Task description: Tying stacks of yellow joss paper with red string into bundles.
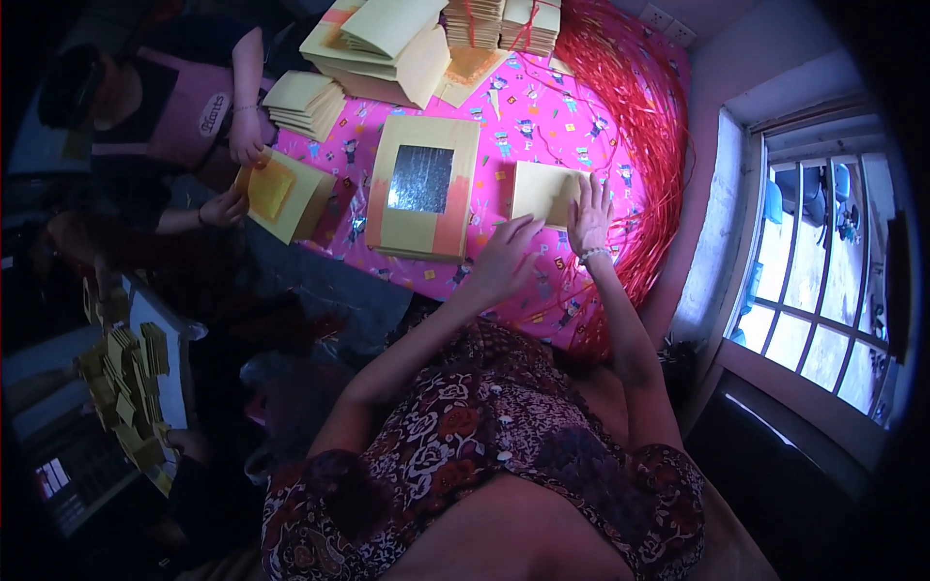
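Note:
A small piece of pale yellow paper (540,184), perhaps folded, lies in front of me on the pink patterned table cover (426,274). My right hand (588,218) rests on its right side, palm down and fingers stretched out. At its lower left edge is my left hand (506,254), holding nothing I can see, with fingers extended toward the paper. Left of my hands lies a thick stack of yellow paper (426,136), its top sheet bearing a silver foil square (420,180) and orange bands.
Red plastic strands (644,184) heap along the table's right side. Several yellow paper bundles (387,48) are piled at the back. On the left, a co-worker's hands (235,184) hold a yellow sheet with an orange patch (269,191). A barred window (823,261) is at right.

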Motion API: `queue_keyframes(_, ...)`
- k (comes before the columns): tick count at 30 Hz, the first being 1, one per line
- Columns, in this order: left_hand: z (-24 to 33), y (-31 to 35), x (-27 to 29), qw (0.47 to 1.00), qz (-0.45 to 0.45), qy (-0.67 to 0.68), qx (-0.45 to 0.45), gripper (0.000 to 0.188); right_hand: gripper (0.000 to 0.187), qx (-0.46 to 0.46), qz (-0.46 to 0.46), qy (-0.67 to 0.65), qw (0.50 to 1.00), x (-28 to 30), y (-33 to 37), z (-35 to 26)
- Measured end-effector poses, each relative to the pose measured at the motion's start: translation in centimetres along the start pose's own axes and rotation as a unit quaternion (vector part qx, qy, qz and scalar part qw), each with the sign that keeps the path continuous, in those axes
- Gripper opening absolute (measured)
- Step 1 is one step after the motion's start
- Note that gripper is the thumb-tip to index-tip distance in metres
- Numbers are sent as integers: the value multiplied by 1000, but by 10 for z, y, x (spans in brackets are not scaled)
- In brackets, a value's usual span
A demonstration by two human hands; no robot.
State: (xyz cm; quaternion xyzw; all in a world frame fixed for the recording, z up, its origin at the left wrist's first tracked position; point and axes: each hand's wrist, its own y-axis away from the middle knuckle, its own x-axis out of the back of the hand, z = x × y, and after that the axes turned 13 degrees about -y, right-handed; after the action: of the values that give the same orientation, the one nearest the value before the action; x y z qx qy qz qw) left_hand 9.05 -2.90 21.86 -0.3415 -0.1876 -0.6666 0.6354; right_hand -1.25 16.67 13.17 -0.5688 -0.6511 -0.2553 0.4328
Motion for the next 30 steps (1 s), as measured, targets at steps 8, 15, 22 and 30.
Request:
queue_keyframes(8,-63,47,130,989,87,-113,24,42,42,158,-67,-198,965,38,-1,-122)
queue_keyframes(15,-111,30,170,977,-46,-200,-57,67,64,241,-193,-118,944,11,16,-195)
queue_keyframes(22,-145,31,159,974,-78,-194,-90,67,52,232,-197,-96,948,-11,20,-198)
queue_keyframes(30,-149,19,168,979,-98,-140,-109,62,21,172,-229,-139,948,-5,12,-202)
